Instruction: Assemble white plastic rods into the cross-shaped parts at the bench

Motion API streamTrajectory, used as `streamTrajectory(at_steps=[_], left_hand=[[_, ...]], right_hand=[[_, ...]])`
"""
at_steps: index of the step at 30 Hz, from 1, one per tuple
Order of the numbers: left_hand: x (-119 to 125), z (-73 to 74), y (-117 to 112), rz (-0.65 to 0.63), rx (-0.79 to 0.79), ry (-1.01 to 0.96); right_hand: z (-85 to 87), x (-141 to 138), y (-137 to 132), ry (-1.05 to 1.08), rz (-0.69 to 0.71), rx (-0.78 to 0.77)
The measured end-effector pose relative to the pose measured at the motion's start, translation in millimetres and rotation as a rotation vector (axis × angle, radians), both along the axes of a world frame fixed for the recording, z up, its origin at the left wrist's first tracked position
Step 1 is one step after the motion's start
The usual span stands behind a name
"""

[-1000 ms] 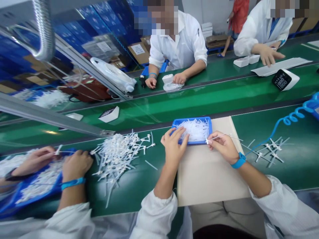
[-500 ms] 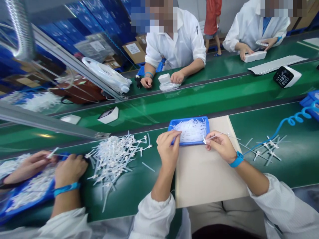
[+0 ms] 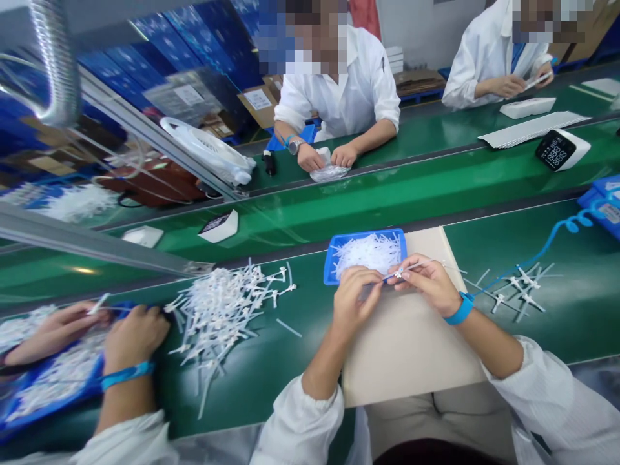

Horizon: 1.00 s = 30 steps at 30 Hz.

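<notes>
My left hand (image 3: 356, 298) and my right hand (image 3: 429, 281) meet over a beige board (image 3: 407, 352), just in front of a blue tray (image 3: 330, 261) filled with thin white plastic pieces. My right hand pinches a small white winged piece with a thin tube (image 3: 411, 267). My left hand is closed in a pinch on the other end of that tube, near the tray's front edge. A blue wrist strap (image 3: 459, 309) with a coiled blue cord (image 3: 557, 236) sits on my right wrist.
A heap of white winged pieces (image 3: 223, 310) lies to the left on the green bench; a few finished ones (image 3: 520, 287) lie to the right. A co-worker's hands (image 3: 135, 329) work over another blue tray at far left. Across the conveyor, two people in white coats handle small white parts; a digital clock (image 3: 562, 150) stands there.
My left hand has left the tray and come right to meet my right hand at the white piece. The co-worker opposite has brought both hands together.
</notes>
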<state>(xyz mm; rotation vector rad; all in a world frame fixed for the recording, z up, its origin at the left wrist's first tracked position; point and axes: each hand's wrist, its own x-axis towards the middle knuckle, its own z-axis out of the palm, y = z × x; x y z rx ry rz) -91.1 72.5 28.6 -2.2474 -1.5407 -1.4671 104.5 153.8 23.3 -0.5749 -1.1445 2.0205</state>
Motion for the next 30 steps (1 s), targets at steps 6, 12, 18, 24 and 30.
streamTrajectory(at_steps=[6,12,18,24,30], left_hand=[[0,-9.3,-2,0.012,-0.067,0.081],[-2,-13.6,0,-0.061,-0.101,0.135],[2,-8.5,-3,-0.064,-0.149,0.016],[10,-5.5,-6,-0.025,-0.189,-0.127],[13,-1.5,-7,-0.008,-0.188,-0.154]], right_hand=[[-2.7,0,1,-0.034,0.021,0.022],[-5.8,1,3,-0.05,0.005,0.004],[-9.3,1,5,-0.06,-0.027,-0.063],[-6.8,2,5,-0.079,-0.013,-0.064],[-4.8,3,5,-0.101,0.015,-0.035]])
